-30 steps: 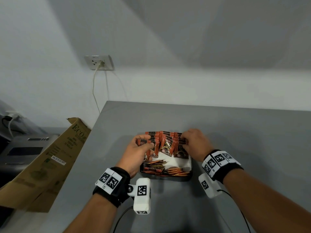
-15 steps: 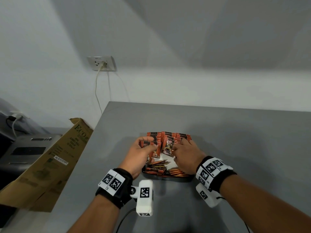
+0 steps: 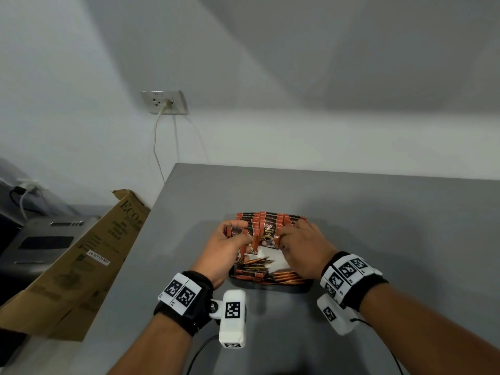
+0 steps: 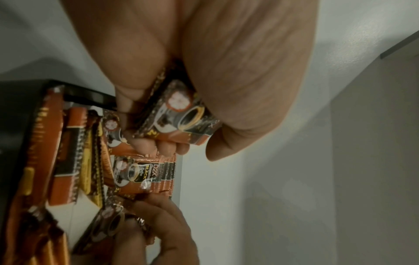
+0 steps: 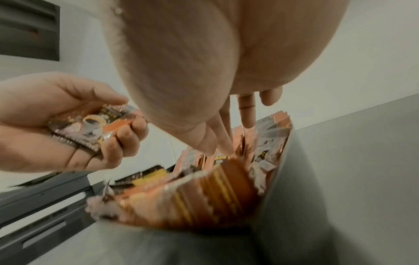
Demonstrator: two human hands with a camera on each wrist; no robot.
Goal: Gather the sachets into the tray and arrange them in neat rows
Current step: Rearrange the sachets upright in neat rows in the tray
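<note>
**Light, slick sachets: hold them by the flat faces**

Nearest me, the black tray (image 3: 270,285) sits on the grey table (image 3: 378,226), and its near end holds long stick sachets (image 3: 281,277) lying flat in a loose heap. Just beyond them my left hand (image 3: 226,247) is curled round a small bundle of sachets (image 4: 181,116), thumb on 1 printed face and fingertips (image 5: 127,136) under the other. I cannot tell how many are in it. My right hand (image 3: 300,246) reaches down with its fingers fairly straight, the tips pushing among the upright sachets; I see no pinch there.

Farther back, the standing rows of sachets (image 3: 270,220) fill the far end of the tray, overlapping like cards.

I judge these packets to be light, thin and glossy, so they should slide on each other and fan out if I loosen my hold. They look bendable rather than fragile. The best hold, I think, is across the flat faces near the middle, squaring the serrated edges against the tray wall before letting go.
</note>
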